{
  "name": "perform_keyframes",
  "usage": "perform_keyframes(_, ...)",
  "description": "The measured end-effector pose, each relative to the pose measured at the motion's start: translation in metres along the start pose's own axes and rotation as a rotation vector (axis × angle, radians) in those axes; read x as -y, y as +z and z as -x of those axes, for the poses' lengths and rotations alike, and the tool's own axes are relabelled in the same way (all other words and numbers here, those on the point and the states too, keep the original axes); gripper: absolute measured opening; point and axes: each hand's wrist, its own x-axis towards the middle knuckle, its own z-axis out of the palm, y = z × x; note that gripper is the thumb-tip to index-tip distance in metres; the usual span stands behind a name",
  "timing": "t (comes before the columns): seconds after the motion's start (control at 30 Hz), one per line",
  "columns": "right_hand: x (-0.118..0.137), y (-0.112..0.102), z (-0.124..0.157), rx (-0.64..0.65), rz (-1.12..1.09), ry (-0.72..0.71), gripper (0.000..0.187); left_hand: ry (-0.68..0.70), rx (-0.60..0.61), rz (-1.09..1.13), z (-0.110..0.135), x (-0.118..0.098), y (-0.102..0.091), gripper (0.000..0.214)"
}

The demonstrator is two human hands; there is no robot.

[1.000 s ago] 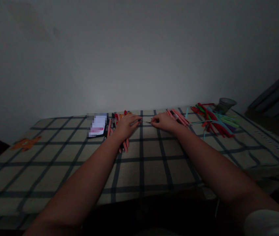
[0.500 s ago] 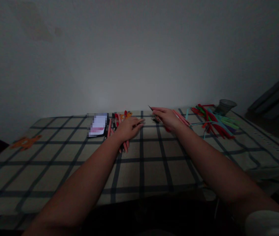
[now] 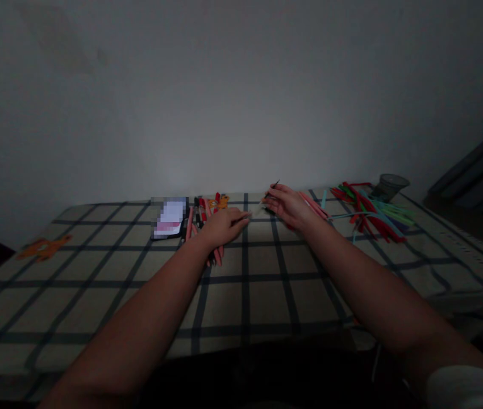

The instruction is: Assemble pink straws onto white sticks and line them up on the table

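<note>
My left hand (image 3: 223,226) reaches over a loose pile of pink, red and dark stick-like pieces (image 3: 218,257). Its fingertips are pinched on a thin pale piece (image 3: 257,209) that points toward the other hand. A short gap to the right, my right hand (image 3: 287,205) is closed around a thin dark pointed tool (image 3: 274,185), whose tip sticks up above the fingers. Its exact kind is too dark and small to make out. Pink sticks (image 3: 313,205) lie just behind the right hand.
A phone with a lit screen (image 3: 170,217) lies left of the pile. On the right are red, green and blue fuzzy strips (image 3: 369,213) and a clear cup (image 3: 390,186). A checked cloth (image 3: 262,301) covers the table, and a wall (image 3: 241,102) stands behind it.
The dark tool's tip has swung from pointing up-left to up-right, as my right hand turned and its fingers shifted. The pale piece now shows at my left fingertips; the left hand barely moved.
</note>
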Motion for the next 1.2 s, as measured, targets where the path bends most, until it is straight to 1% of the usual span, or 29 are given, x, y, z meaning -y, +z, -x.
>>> perform_keyframes(0.23, -0.0053, -0.0027, -0.0018, 0.025, 0.126, -0.052, 0.031, -0.012, -0.028, 0.016, 0.0014, 0.0045, 0.0052, 0.034)
perform_keyframes(0.43, -0.0078, -0.0033, -0.0029, 0.036, -0.006, -0.024, 0.029, -0.011, -0.016, 0.018, 0.0014, 0.0024, 0.003, 0.035)
perform_keyframes(0.67, -0.0064, -0.001, -0.0018, 0.044, -0.094, 0.004, 0.029, -0.043, 0.057, -0.03, 0.0005, -0.0032, -0.0023, 0.039)
perform_keyframes(0.97, -0.0032, 0.0058, 0.0035, 0.055, -0.039, 0.042, 0.025, -0.021, 0.042, -0.006, 0.0006, 0.0, 0.0002, 0.037)
perform_keyframes(1.07, -0.0039, 0.0054, 0.0034, 0.074, -0.039, 0.051, 0.024, -0.019, 0.038, -0.014, 0.0006, 0.0008, 0.0011, 0.036)
perform_keyframes(1.2, -0.0049, 0.0055, 0.0036, 0.104, 0.02, 0.068, 0.019, -0.031, 0.017, -0.024, 0.0005, 0.0008, 0.0022, 0.035)
